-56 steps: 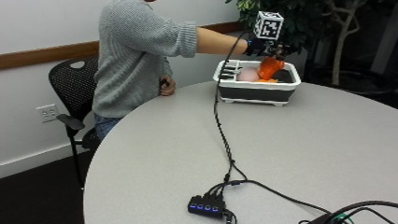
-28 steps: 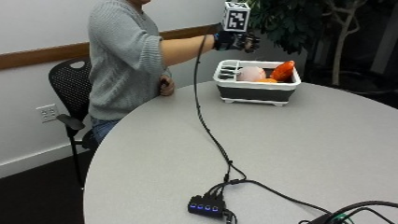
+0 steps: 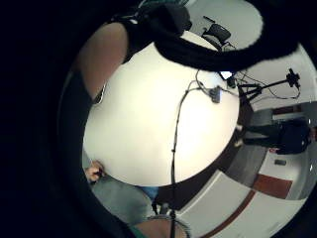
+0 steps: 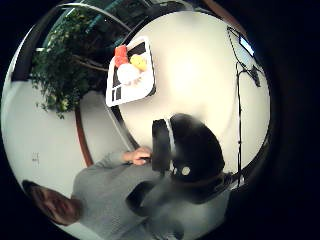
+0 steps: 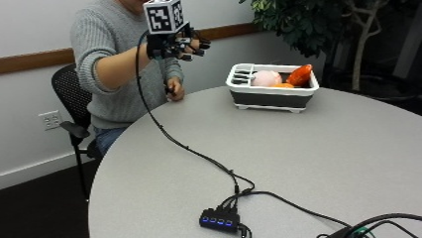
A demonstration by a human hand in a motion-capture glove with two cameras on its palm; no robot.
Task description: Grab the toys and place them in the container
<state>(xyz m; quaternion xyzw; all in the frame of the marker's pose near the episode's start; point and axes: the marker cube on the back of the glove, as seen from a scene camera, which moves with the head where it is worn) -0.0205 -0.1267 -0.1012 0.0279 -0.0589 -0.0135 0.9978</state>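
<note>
Toys point(image 5: 282, 78), a pale pink one and orange ones, sit inside the white container point(image 5: 272, 92) on our round table point(image 5: 316, 163). We hold our gloved right hand point(image 5: 177, 45) raised near the chest, well apart from the container, fingers relaxed and holding nothing.

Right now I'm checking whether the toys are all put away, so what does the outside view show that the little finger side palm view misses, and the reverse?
Only the outside view shows the container holding a pink toy and an orange toy, the plant behind it, and the gloved right hand raised empty, fingers relaxed. Only the palm view shows a tripod beyond the table's far edge. Both show the table, with no toy on the part they share, the cable, and the bare hand at the rim.
</note>
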